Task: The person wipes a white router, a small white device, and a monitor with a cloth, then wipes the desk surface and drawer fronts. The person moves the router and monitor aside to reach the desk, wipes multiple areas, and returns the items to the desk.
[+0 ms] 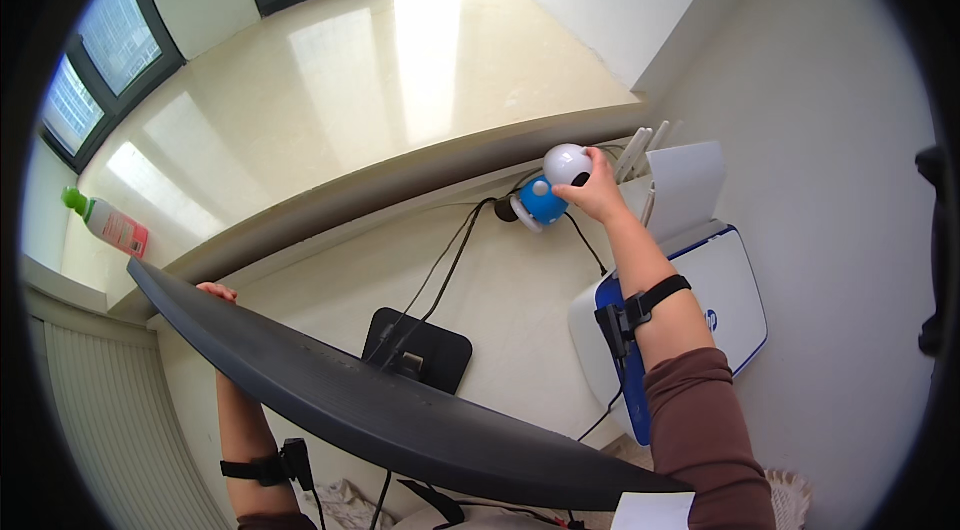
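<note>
My right hand grips the round white head of a small blue-and-white robot-shaped figure, thumb on one side and fingers on the other. The figure leans to one side near the back of the desk, and a dark face patch shows below my fingers. A black computer monitor, seen from above, stretches across the front. My left hand is behind its left end, with only some fingers showing past the casing. Whether those fingers grip the monitor is hidden.
Black cables run from the monitor's stand base to the desk's back edge. At right are an HP printer with upright paper and white antennas. A pump bottle stands on the windowsill.
</note>
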{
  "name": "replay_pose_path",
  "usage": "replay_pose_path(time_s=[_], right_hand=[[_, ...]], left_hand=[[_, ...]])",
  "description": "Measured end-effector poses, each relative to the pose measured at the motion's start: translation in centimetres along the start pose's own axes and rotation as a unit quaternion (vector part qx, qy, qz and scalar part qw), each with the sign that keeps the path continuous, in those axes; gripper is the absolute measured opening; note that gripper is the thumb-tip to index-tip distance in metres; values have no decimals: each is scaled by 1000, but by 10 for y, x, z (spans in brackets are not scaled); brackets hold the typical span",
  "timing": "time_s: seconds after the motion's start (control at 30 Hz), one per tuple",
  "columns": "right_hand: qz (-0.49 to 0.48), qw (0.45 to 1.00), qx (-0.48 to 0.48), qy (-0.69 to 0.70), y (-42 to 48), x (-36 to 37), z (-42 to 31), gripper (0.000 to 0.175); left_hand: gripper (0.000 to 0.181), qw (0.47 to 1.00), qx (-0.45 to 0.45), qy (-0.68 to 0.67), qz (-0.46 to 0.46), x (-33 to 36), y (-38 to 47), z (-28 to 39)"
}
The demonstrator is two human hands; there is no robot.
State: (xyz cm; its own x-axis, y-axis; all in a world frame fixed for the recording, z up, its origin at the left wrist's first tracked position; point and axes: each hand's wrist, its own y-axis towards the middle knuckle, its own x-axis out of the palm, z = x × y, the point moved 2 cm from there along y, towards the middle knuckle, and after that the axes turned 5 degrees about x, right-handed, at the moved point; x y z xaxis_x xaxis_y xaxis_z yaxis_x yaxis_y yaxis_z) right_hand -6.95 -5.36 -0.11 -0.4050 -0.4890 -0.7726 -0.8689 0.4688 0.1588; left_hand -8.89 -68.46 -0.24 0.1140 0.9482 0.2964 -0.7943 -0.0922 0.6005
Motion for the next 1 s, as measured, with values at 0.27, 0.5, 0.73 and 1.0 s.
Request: replay_pose_path(time_s=[0.27, 0.5, 0.73, 1.0], right_hand=[[77, 937, -210, -269, -41, 6, -53, 92], [-52, 971, -71, -221, -47, -22, -36, 118], [-240, 964, -66, 91, -143, -127, -98, 101], [-255, 865, 165, 399, -348, -118, -62, 92]], left_hand=[[27, 1000, -1, 23, 14, -3, -1, 0], [29, 1000, -13, 27, 6, -6, -6, -3], [28, 994, -99, 31, 36, 16, -6, 15], [59, 977, -159, 100, 103, 19, -11, 17]])
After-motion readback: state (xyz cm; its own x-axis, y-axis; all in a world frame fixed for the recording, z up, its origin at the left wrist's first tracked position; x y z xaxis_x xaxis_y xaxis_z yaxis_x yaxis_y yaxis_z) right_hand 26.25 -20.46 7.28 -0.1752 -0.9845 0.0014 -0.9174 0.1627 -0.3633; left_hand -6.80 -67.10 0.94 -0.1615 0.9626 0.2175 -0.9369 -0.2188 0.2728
